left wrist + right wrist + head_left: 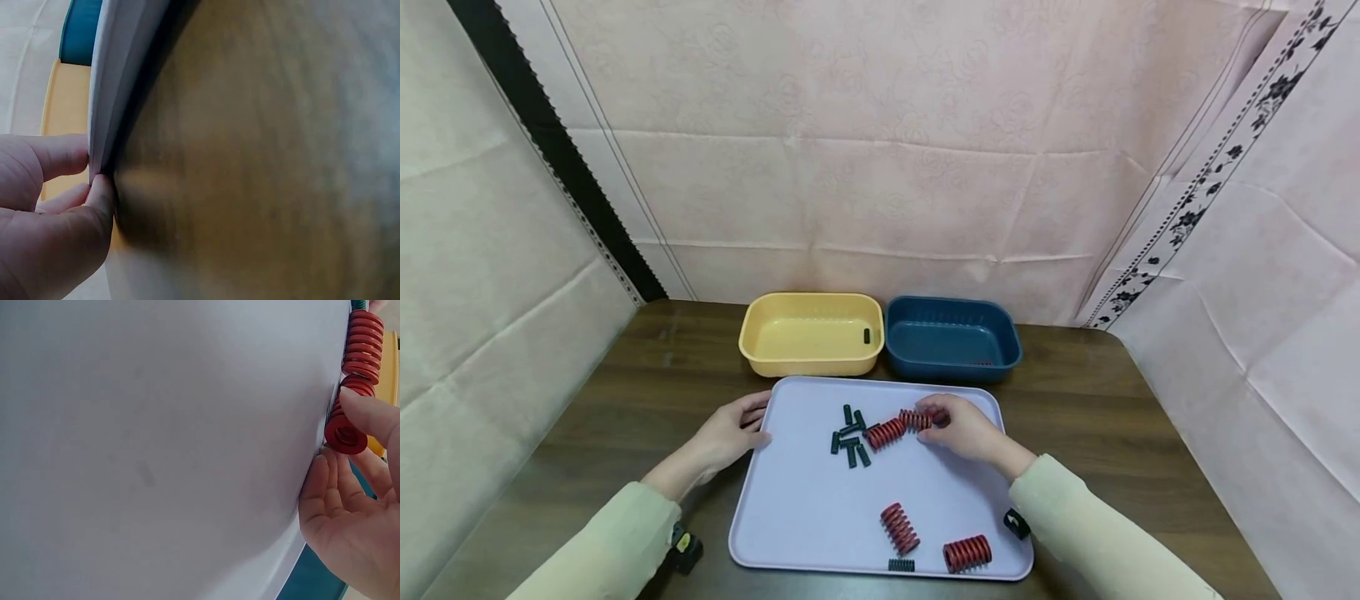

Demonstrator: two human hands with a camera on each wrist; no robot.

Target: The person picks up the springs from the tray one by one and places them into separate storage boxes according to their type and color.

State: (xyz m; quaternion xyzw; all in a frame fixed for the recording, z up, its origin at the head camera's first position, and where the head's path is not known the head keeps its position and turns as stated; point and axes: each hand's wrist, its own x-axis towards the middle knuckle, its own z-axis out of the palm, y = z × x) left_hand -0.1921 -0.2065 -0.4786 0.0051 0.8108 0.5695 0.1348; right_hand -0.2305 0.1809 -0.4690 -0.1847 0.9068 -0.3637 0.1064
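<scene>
My left hand (722, 440) grips the left rim of the white tray (805, 517), with thumb and fingertips meeting the edge in the left wrist view. Over the tray's far right part, my right hand (966, 429) pinches a red coil spring (916, 420). Its thumb presses that spring's side in the right wrist view, and part of the spring is hidden. Another red spring (886, 434) lies end to end with it. Just left is a loose cluster of small green springs (850, 442). Two red springs (899, 528) (967, 553) and one green spring (901, 565) lie near the front edge.
Behind the tray stand a yellow bin (808, 367) with one green spring (867, 336) inside and a blue bin (953, 367) with something small and red in it. All rests on a wooden table (1120, 433) with cloth hanging around it.
</scene>
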